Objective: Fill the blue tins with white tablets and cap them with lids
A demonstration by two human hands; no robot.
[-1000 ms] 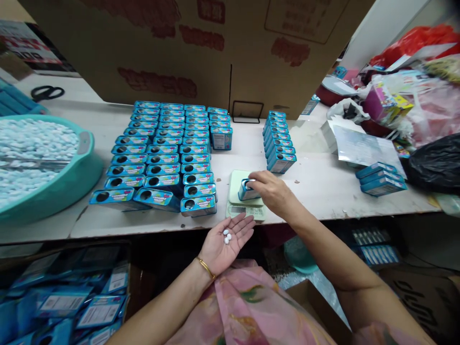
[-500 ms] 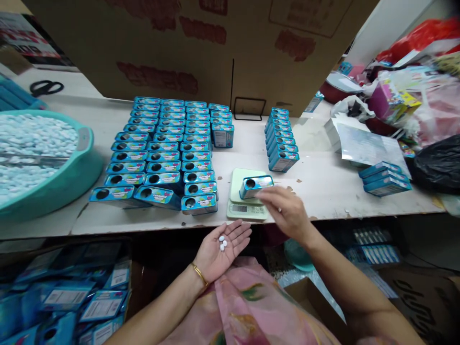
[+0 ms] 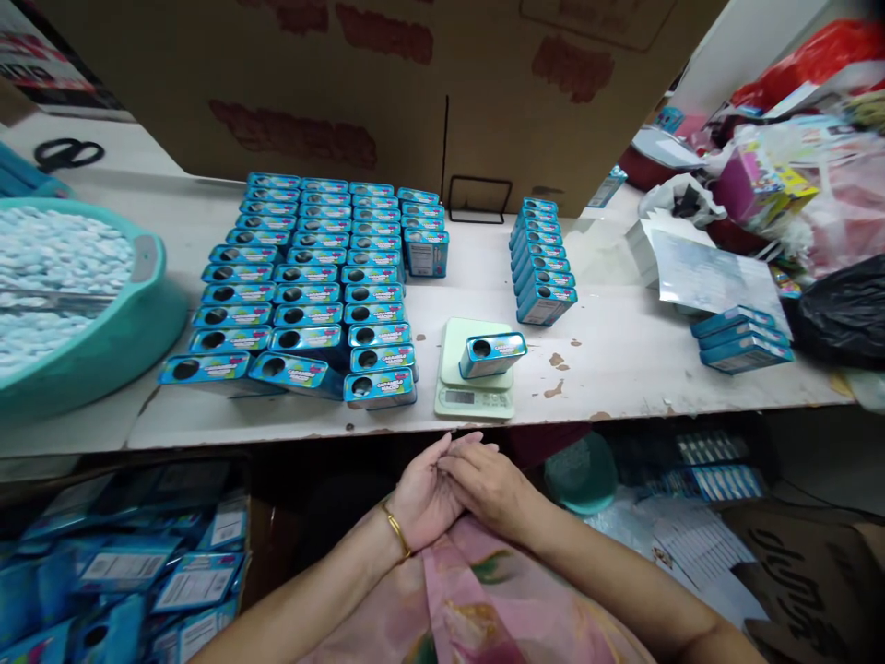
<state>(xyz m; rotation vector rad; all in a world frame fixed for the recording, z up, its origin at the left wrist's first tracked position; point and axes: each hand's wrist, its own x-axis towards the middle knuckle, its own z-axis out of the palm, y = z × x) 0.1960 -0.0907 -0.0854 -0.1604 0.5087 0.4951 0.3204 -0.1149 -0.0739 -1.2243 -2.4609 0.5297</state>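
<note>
A: Clock centred on the scale (image 3: 453, 378), twelve straight ahead. The tin (image 3: 494, 356) stands upright on its pan, hole uppermost. Hands?

B: Both at six, off the edge of the surface (image 3: 601, 369). Left hand (image 3: 423, 503) palm up, its fingers mostly covered. Right hand (image 3: 492, 484) folds over it, fingers bent and close together. Whether they pinch anything, I cannot tell.

A: Risks, then.

B: Anything small in that palm could drop in the dark gap below, I judge, if the hands part carelessly. The tin looks narrow for its height; a brushed knuckle might tip it.

A: Also the front tin (image 3: 296, 371) at nine, sitting askew by the edge. A swinging left forearm could knock it off.

B: Writing?

A: "CARAMELO" on the block of tins (image 3: 308, 293) at ten, and on the one being weighed. Line beneath is too small for certainty.

B: Scale display (image 3: 460, 398): digits illegible from here. Big carton (image 3: 407, 101) at twelve: red blotches, nothing readable. Brown carton (image 3: 806, 581) at four: bold dark letters, upside down; I log no brand.
</note>
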